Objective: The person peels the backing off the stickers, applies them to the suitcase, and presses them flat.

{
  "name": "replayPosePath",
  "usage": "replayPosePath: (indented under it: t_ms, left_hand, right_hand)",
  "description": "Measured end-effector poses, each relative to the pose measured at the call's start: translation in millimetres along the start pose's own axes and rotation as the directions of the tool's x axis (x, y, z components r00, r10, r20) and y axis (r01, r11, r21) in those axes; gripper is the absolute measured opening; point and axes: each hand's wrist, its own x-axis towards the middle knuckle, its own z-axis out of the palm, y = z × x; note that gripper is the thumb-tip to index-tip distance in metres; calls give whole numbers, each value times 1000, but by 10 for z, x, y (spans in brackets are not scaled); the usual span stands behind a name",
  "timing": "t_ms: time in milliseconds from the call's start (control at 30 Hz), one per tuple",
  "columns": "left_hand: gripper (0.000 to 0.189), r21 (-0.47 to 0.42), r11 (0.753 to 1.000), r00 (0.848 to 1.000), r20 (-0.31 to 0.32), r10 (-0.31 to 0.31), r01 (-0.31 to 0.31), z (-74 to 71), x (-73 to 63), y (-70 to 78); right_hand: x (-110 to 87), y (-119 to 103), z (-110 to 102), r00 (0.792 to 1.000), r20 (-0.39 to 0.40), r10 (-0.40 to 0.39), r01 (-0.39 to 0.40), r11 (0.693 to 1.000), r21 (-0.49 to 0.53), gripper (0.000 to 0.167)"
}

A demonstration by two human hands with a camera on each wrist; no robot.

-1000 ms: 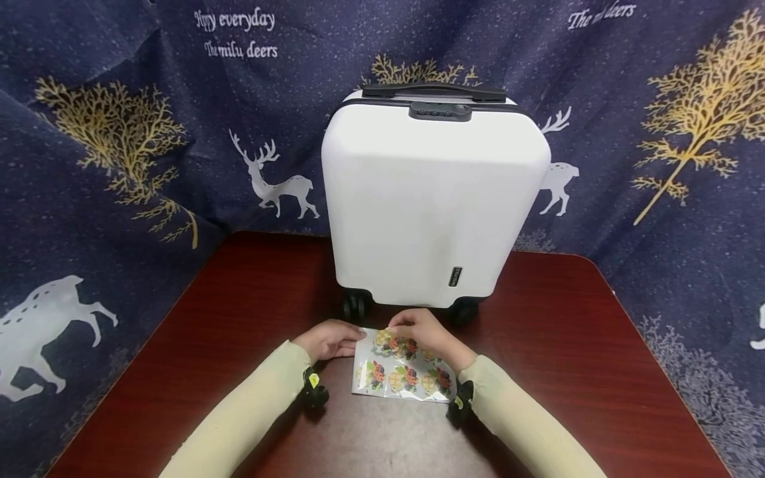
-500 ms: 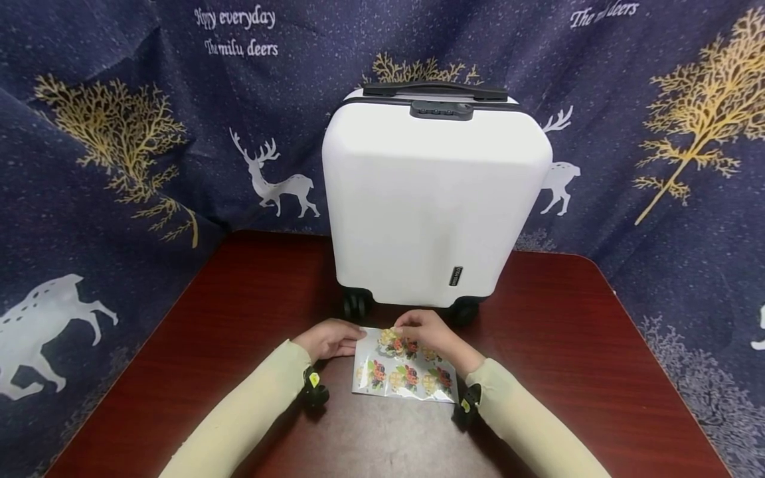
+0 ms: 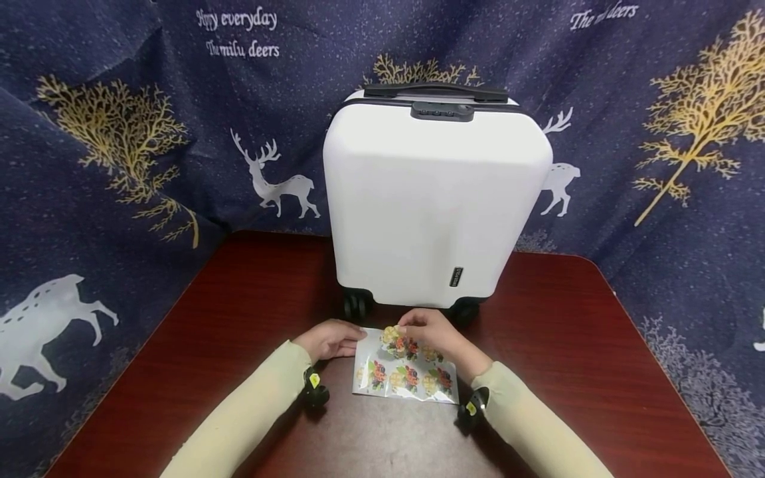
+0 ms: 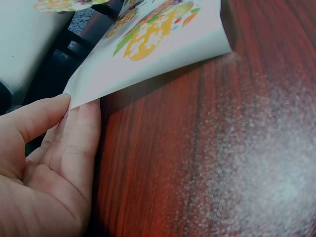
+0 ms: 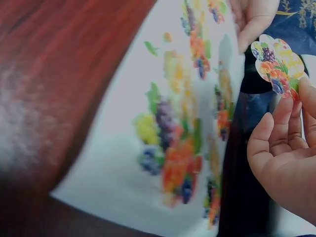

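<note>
A white sticker sheet (image 3: 367, 350) printed with several fruit clusters lies in front of the suitcase, its near edge raised off the table in the left wrist view. My left hand (image 3: 330, 340) pinches the sheet's far left corner, thumb on top and fingers beneath. Over the sheet's far edge, my right hand (image 3: 427, 330) pinches a fruit sticker (image 5: 277, 65) between thumb and fingers. In the right wrist view that sticker has a scalloped outline and stands apart from the sheet. The thumb covers a bit of its lower edge.
A white suitcase (image 3: 430, 199) with black wheels stands upright at the back of the dark red table (image 3: 239, 292), right behind both hands. A dark blue curtain (image 3: 179, 133) with deer and trees hangs behind it. Black cameras sit on both wrists.
My right hand has shifted slightly right with the pinched sticker, which shows more beside the fingers. The right forearm has moved a little right. My left hand stays at the sheet's corner.
</note>
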Motion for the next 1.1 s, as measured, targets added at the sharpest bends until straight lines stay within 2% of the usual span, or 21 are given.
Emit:
replayPosePath:
  t_ms: [167,333,533,700,933,1100]
  left_hand:
    - [34,-4,1000,1000,2,-6,6,-8,4,0]
    - [35,-7,1000,1000,-3,-13,13,-11,7,-2]
    - [32,-13,1000,1000,4,-6,6,-10,10,-3]
    - [29,-18,1000,1000,0,-8,8,-9,10,6]
    - [30,-11,1000,1000,14,1,0,-8,-1,3]
    - [33,-6,1000,1000,14,-3,3,-13,-13,7]
  right_hand:
    - [-16,-124,-53,999,31,-27,25,998,63,22]
    - [-26,-293,-77,998,28,-52,49,994,95,24]
    - [-40,-544,-106,994,-39,-98,101,992,71,25]
    - [-61,-784,-141,987,-98,-125,136,983,120,24]
    - [-71,-1043,-187,966,-164,-199,216,972,95,21]
    - [-50,-1190,-228,951,-201,-234,261,958,118,20]
